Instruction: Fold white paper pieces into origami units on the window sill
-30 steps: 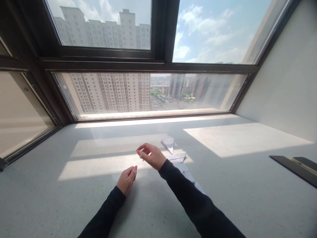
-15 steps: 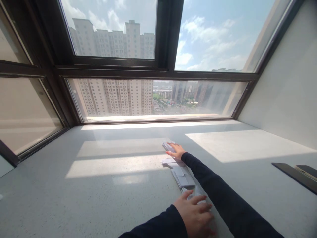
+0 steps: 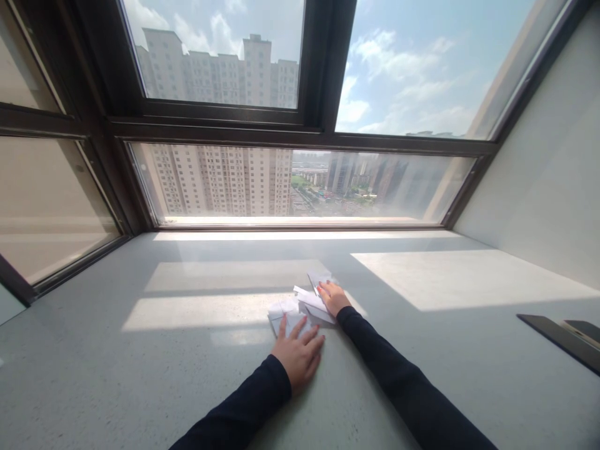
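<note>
White folded papers lie in loose piles on the pale speckled sill. My left hand [image 3: 300, 356] rests palm down with fingers spread, its fingertips over the nearer folded papers [image 3: 281, 308]. Farther off, my right hand [image 3: 334, 299] lies over another folded paper [image 3: 310, 301], fingers reaching forward and slightly bent. Just beyond it, one more white paper [image 3: 319, 276] shows partly from under the fingers. My hands cover parts of the piles, so their full shape and number stay hidden.
The stone sill [image 3: 140, 375] runs up to a dark-framed window [image 3: 300, 137] with tall buildings outside. A flat dark object [image 3: 557, 337] lies at the right edge. A white wall [image 3: 539, 206] bounds the right side. Sunlight patches fall across the sill.
My left hand has moved left and away from me, and papers under it shifted the same way. My right hand has come slightly nearer. The row of papers has broken into separate piles.
</note>
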Demonstrator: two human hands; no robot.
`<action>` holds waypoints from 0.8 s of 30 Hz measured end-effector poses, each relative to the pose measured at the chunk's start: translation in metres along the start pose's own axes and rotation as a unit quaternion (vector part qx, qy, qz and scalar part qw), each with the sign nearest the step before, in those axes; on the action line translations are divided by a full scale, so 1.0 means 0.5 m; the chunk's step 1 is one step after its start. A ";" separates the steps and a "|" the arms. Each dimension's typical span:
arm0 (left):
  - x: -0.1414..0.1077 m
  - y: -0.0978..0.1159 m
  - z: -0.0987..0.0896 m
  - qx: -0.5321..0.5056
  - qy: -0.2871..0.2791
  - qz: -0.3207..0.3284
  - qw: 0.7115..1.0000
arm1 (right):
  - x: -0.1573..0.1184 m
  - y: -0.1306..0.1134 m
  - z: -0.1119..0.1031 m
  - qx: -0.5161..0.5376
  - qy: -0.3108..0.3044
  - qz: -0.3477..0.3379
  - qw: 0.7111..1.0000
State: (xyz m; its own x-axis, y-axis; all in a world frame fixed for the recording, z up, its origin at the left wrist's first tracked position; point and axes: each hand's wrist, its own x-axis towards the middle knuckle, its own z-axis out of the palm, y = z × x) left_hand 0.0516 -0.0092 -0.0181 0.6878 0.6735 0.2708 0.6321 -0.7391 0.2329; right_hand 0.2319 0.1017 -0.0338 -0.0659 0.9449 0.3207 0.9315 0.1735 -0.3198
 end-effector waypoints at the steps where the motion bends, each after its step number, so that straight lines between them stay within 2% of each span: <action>1: -0.011 -0.016 -0.015 0.005 0.003 -0.025 1.000 | -0.008 -0.022 0.009 0.003 0.003 -0.005 1.000; 6: -0.050 -0.092 -0.085 0.036 0.090 -0.179 0.979 | -0.067 -0.139 0.038 0.025 0.006 -0.054 0.998; 9: -0.063 -0.123 -0.106 0.042 0.150 -0.239 0.958 | -0.098 -0.185 0.022 0.043 0.004 -0.082 0.996; 11: -0.066 -0.134 -0.106 0.045 0.184 -0.276 0.942 | -0.106 -0.196 0.000 0.058 0.013 -0.087 0.994; 14: -0.065 -0.135 -0.091 0.054 0.219 -0.325 0.918 | -0.097 -0.181 -0.029 0.063 0.053 -0.079 0.993; 17: -0.059 -0.121 -0.066 0.086 0.204 -0.363 0.905 | -0.075 -0.141 -0.032 0.049 0.078 -0.079 0.993; 21: -0.049 -0.090 -0.044 0.110 0.123 -0.335 0.928 | -0.055 -0.097 -0.014 0.000 0.040 -0.032 0.999; 24: -0.045 -0.070 -0.040 0.101 0.097 -0.288 0.947 | -0.058 -0.096 -0.011 0.004 -0.009 -0.027 1.000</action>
State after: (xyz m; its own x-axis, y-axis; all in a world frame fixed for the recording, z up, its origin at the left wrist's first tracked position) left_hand 0.0068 0.0011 -0.0135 0.1414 0.9356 0.3236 0.9517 -0.2185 0.2158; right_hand 0.1909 0.0643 -0.0228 -0.1233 0.9387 0.3218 0.9235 0.2272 -0.3089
